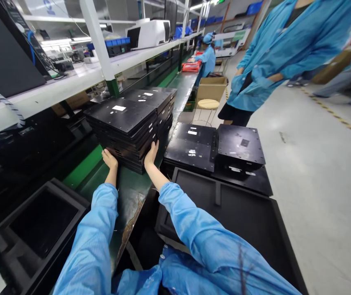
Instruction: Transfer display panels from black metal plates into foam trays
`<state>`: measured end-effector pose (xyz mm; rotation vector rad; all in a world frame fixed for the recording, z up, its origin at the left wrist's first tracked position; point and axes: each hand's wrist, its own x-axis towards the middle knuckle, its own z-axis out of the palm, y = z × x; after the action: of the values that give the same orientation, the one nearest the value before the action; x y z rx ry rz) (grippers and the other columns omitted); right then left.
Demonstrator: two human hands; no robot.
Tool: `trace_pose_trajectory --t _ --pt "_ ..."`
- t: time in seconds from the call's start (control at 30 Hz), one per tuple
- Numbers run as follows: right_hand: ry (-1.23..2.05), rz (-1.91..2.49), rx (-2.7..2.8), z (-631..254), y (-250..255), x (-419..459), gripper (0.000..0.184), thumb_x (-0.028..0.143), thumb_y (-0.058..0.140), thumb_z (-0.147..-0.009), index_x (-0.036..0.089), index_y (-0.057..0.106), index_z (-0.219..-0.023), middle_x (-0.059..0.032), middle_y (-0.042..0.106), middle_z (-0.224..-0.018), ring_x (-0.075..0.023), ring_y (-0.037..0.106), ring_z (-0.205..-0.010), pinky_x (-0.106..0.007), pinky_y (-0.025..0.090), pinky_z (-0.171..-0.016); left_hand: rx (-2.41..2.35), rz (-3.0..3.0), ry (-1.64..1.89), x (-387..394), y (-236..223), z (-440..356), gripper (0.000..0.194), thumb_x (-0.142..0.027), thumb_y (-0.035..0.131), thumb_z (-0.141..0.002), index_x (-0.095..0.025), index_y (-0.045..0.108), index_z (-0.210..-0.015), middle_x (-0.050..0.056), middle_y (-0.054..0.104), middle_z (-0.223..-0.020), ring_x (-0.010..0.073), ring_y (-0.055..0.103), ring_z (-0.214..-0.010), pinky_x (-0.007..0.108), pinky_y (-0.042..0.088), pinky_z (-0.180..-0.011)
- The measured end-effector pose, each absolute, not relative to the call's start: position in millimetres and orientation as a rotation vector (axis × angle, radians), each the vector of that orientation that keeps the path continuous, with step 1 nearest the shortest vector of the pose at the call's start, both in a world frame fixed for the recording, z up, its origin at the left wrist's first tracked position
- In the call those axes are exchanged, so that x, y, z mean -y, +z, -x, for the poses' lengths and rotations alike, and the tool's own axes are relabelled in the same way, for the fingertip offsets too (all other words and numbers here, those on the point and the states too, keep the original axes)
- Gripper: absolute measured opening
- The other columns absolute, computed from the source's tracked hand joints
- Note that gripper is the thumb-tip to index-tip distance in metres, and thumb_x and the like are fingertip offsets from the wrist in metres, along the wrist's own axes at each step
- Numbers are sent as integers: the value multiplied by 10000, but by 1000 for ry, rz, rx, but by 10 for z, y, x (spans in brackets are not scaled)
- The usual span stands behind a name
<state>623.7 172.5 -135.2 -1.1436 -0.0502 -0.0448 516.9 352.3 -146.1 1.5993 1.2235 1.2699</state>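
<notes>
A tall stack of flat black panels [123, 116] with white labels on top stands on the green workbench [129, 184]. My left hand [110, 159] is against the lower left side of this stack, its fingers partly hidden along the edge. On the right side, my right hand [151, 154] presses its palm to the lower panels, fingers pointing up. Between them, my hands grip the near stack from both sides. Directly behind it, touching or nearly so, is a second stack of similar black panels [166, 108].
At right, more black panels [190, 143] and a black box-like unit [240, 143] lie by a large black tray [243, 221]. Another black tray [80, 200] sits lower left. A shelf [71, 88] runs above the bench. A person in blue [274, 61] stands at right; another sits farther back.
</notes>
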Motion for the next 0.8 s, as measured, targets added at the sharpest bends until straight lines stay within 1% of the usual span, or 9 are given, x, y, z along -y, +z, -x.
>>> trace_pose_trajectory --t 0.07,0.17,0.3,0.4,0.53,0.63,0.73,0.8 --pt "-40 1135 49 -6228 -1397 -1733 815 630 388 -1080 107 395 -1705 -185 363 -1783 -247 343 -1668 -542 226 -1384 -1266 -1586 1293 -3511 -1536 -5175 654 -676 375 -1105 -169 595 -1455 187 638 -1522 303 595 -1436 560 416 -1260" --pt "-32 1129 42 -6238 -1439 -1744 813 640 359 -1088 130 382 -1720 -151 366 -1788 -230 332 -1673 -511 232 -1388 -1338 -1559 1308 -3559 -1657 -5242 642 -616 269 -1140 -158 555 -1488 194 622 -1542 294 588 -1451 542 428 -1251" --pt "-15 1130 32 -6250 -1470 -1777 805 640 357 -1091 143 383 -1724 -131 351 -1799 -232 307 -1684 -517 200 -1398 -1394 -1560 1293 -3660 -1790 -5313 650 -593 203 -1149 -140 561 -1448 193 656 -1471 291 607 -1415 532 453 -1223" --pt "-27 1145 32 -6246 -1464 -1812 807 644 358 -1096 141 378 -1727 -122 313 -1815 -229 267 -1698 -490 164 -1408 -1418 -1592 1289 -3713 -1851 -5319 630 -570 178 -1155 -151 565 -1423 182 665 -1448 281 609 -1404 516 454 -1217" --pt "-25 1199 58 -6255 -1426 -1819 792 633 343 -1110 144 367 -1733 -119 264 -1833 -240 219 -1712 -490 135 -1413 -1426 -1617 1280 -3715 -1853 -5295 595 -550 180 -1158 -178 567 -1413 172 685 -1428 265 623 -1386 479 458 -1209" --pt "-16 1222 98 -6236 -1457 -1752 789 628 335 -1114 144 354 -1737 -124 267 -1831 -241 213 -1712 -498 140 -1411 -1391 -1598 1296 -3679 -1795 -5266 582 -535 204 -1156 -177 564 -1442 177 678 -1462 269 619 -1408 460 454 -1217" --pt "-62 1251 229 -6150 -1606 -1667 806 630 348 -1106 128 343 -1736 -137 276 -1827 -224 213 -1711 -475 134 -1411 -1346 -1557 1330 -3652 -1736 -5252 556 -543 259 -1147 -210 552 -1483 158 658 -1516 258 597 -1452 420 439 -1232" --pt "-82 1287 266 -6075 -1748 -1643 814 643 342 -1101 132 340 -1734 -140 264 -1832 -218 205 -1713 -475 127 -1410 -1343 -1499 1351 -3654 -1724 -5266 559 -577 260 -1141 -227 586 -1430 148 689 -1460 257 623 -1420 411 456 -1211"
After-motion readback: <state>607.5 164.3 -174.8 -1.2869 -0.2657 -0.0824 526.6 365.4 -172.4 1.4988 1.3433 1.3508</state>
